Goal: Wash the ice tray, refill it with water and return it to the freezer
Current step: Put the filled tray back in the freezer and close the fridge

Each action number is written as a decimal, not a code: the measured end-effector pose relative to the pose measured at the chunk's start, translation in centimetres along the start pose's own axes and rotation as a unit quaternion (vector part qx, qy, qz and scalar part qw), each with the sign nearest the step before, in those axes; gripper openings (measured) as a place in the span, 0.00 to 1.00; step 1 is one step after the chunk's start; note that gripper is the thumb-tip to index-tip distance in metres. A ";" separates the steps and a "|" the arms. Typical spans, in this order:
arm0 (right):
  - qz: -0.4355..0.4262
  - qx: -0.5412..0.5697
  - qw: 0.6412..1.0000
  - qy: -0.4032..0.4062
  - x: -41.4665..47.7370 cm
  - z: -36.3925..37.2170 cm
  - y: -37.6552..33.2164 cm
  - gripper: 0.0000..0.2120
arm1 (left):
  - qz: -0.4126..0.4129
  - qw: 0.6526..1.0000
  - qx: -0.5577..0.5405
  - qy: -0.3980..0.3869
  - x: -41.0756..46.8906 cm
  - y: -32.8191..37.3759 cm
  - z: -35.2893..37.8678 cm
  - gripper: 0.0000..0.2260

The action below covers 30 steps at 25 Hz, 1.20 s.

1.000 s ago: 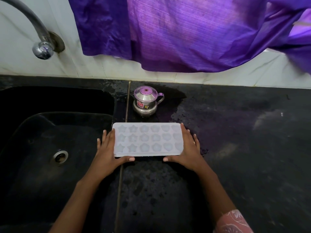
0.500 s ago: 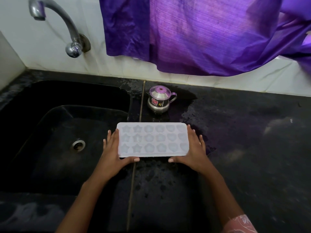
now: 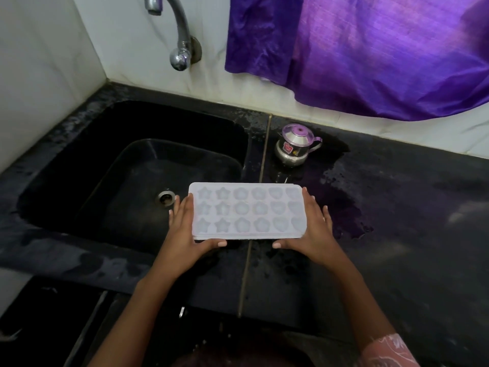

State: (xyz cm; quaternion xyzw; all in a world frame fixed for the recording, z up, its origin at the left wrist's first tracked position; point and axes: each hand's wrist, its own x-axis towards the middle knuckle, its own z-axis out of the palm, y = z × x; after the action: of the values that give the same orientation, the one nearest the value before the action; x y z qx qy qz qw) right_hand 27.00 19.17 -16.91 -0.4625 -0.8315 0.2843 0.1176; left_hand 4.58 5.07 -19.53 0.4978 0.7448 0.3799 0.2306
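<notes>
Pinching the ice tray point(image 3: 247, 210) by its short ends above the sink point(image 3: 79, 165) edge at frame centre, the left hand point(image 3: 185, 231) and right hand point(image 3: 315, 231) could tip it if either grip slips.

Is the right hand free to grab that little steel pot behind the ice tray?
Probably not yet: the right hand grips one end of the ice tray. Nothing stands between it and the steel pot, though.

A black sink point(image 3: 79, 165) fills the left, its drain point(image 3: 166, 198) near centre, a chrome tap point(image 3: 182, 46) above. A steel pot point(image 3: 295, 147) stands on the wet black counter point(image 3: 397, 234). Purple cloth point(image 3: 370, 49) hangs upper right.
</notes>
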 end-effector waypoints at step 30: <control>-0.404 -0.025 0.867 -0.292 2.0 10.4 -13.9 0.65 | -0.300 0.872 -0.007 0.387 -21.3 -0.6 -1.2 0.52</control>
State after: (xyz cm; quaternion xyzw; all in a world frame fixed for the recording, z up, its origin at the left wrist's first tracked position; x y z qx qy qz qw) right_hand 11.39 11.41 -17.38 0.0149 -0.9488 0.3135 -0.0371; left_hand 11.91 -15.01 -20.01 0.0618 0.8852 0.4601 0.0305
